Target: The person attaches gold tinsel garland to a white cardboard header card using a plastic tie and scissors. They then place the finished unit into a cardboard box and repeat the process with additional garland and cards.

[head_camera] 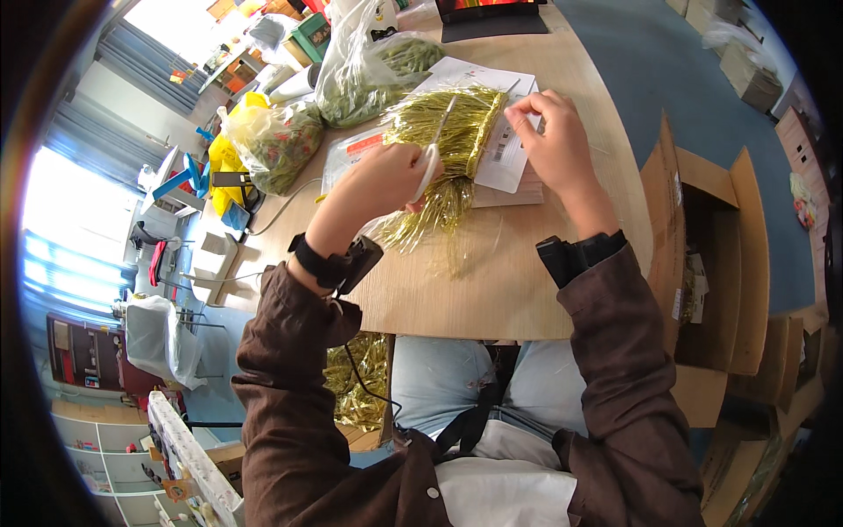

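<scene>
Gold tinsel fringe [438,125] with a braided band [487,135] along its right side lies over white printed sheets [504,165] on the wooden table. My left hand [385,174] is closed on the white handle of a pair of scissors [431,155], whose blades point up and away across the fringe. Just right of the band, my right hand [553,135] is raised with thumb and forefinger close together; whether something thin is between them cannot be told. Loose gold strands hang toward the near side of the table [474,303].
Plastic bags with green contents [369,85] [283,145] stand at the back left, beside a yellow bag [227,158]. A dark-framed screen [494,20] is at the far edge. An open cardboard box [751,263] stands right of the table; more gold tinsel [355,382] lies below, at the left.
</scene>
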Available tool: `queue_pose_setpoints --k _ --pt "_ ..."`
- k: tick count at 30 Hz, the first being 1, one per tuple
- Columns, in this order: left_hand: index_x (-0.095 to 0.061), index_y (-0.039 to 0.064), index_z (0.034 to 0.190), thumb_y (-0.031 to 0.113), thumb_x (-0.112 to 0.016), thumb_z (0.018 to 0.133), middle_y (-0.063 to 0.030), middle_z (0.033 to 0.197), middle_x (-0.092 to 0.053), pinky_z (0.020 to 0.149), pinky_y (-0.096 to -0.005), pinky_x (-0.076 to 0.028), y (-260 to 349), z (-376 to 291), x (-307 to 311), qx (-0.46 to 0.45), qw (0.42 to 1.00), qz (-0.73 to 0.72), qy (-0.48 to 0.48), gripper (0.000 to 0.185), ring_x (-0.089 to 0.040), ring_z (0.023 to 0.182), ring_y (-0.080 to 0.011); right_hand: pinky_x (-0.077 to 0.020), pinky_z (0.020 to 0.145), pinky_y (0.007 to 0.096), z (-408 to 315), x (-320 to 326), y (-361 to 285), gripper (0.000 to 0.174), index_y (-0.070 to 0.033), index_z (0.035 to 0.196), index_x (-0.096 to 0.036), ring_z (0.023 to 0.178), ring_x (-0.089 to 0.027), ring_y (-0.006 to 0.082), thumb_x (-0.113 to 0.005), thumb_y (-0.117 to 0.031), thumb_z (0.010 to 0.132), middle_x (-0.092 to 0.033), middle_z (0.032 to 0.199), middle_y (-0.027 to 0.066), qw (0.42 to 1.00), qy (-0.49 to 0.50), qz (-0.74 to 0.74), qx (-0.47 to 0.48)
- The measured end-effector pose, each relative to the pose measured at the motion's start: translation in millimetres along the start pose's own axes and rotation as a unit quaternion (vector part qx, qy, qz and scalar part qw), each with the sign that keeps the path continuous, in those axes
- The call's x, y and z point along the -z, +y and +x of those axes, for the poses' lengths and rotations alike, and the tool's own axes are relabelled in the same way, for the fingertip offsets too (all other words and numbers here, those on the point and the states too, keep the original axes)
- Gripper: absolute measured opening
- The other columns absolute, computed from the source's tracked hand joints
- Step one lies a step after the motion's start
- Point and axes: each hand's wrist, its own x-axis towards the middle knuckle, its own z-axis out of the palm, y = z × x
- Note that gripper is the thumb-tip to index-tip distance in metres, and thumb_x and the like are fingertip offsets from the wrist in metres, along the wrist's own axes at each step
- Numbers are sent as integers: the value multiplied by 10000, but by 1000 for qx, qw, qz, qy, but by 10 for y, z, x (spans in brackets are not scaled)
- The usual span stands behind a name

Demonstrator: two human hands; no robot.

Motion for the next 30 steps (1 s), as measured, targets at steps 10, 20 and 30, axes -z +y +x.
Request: queue_pose_setpoints --k 10,20,30 --pt "-603 25 851 222 -595 925 -62 700 -710 503 -276 -570 199 526 76 -32 977 75 -197 211 -731 640 -179 -474 1014 375 -95 -184 121 319 -13 1143 -726 1173 -607 294 -701 -204 888 -684 1257 119 999 -51 4 6" --pt "-658 0 773 285 -535 951 -101 713 -735 527 -277 -577 292 628 31 -10 977 99 -189 357 -730 628 -177 -503 970 394 -115 -204 111 278 -32 1071 -750 1105 -632 306 -690 -211 867 -709 1193 115 1000 -26 10 6" --pt "-745 24 737 189 -751 758 -68 703 -744 549 -280 -559 451 527 37 1 977 136 -166 167 -735 641 -176 -513 954 393 -115 -226 80 284 -29 1062 -752 1083 -643 299 -696 -224 864 -719 1168 113 1000 -21 -13 6"
